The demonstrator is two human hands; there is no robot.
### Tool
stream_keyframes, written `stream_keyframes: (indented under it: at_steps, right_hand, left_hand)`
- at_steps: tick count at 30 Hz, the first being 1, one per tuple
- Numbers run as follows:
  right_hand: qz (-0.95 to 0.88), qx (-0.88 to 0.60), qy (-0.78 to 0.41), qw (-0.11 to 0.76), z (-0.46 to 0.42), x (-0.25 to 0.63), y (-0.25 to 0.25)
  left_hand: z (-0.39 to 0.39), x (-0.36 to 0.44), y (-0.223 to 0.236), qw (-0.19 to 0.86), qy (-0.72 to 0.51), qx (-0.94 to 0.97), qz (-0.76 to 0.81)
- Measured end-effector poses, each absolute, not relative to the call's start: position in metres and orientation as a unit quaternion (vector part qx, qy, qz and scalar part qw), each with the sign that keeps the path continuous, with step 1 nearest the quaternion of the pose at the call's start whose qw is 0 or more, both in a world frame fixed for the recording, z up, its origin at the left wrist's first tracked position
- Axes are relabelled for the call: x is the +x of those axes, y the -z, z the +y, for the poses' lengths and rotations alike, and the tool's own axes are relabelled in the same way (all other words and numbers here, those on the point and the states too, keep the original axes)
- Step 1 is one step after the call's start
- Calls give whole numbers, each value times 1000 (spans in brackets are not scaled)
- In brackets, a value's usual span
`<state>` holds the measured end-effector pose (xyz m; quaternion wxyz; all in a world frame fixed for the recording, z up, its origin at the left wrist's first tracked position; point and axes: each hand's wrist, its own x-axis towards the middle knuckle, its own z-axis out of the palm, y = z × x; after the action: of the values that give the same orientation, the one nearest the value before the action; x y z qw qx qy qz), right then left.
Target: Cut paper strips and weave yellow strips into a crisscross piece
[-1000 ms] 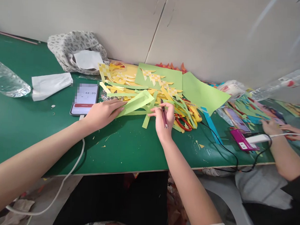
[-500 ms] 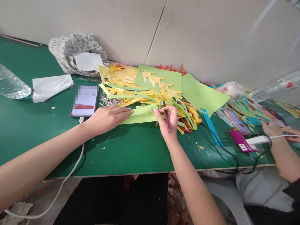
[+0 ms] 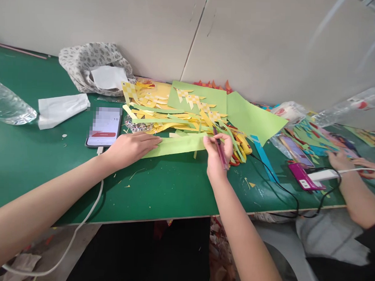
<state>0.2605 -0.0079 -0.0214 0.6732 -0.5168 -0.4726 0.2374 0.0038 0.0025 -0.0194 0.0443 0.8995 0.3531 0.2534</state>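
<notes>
A strip of light green paper [image 3: 178,146] lies in front of me on the green table. My left hand [image 3: 135,146] rests flat over its left end, fingers stretched out. At the right end, the thumb and fingers of my right hand [image 3: 219,152] are closed, the thumb touching the paper's upper corner. That hand also holds a slim dark-red pen-like tool [image 3: 220,152], slanted, and I cannot tell if it is a pen or a craft knife. Behind the paper is a pile of yellow and green paper strips [image 3: 172,117], with woven yellow-and-white paper fish [image 3: 193,100] on a green sheet.
A charging phone [image 3: 104,127] lies left of the pile, near white tissue [image 3: 63,110] and a plastic bottle [image 3: 12,103]. A patterned cloth bag [image 3: 85,65] sits behind. Right are yellow-handled scissors [image 3: 243,145], a magenta power bank [image 3: 304,177], cables and a co-worker's hands [image 3: 340,160].
My right hand has slid to the right along the paper with the tool in it. More of the green strip shows between my hands. My left hand has shifted slightly left.
</notes>
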Motion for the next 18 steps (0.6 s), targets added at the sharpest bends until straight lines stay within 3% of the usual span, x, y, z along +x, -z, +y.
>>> stream_keyframes:
  at_steps: [5,10,16,18]
  right_hand:
    - [-398,-533,-201,720,-8,269,20]
    - [-413,-544,-185,707,-7,279,26]
    - [-451,-499,-57,737,-15,274,15]
    - [-480,-500,-95,715,-23,262,8]
  left_hand:
    - [5,2,20,50,-256,888,378]
    - [6,2,22,78,-265,874,399]
    - [6,2,24,48,-262,890,370]
    - [5,3,24,41,-258,891,370]
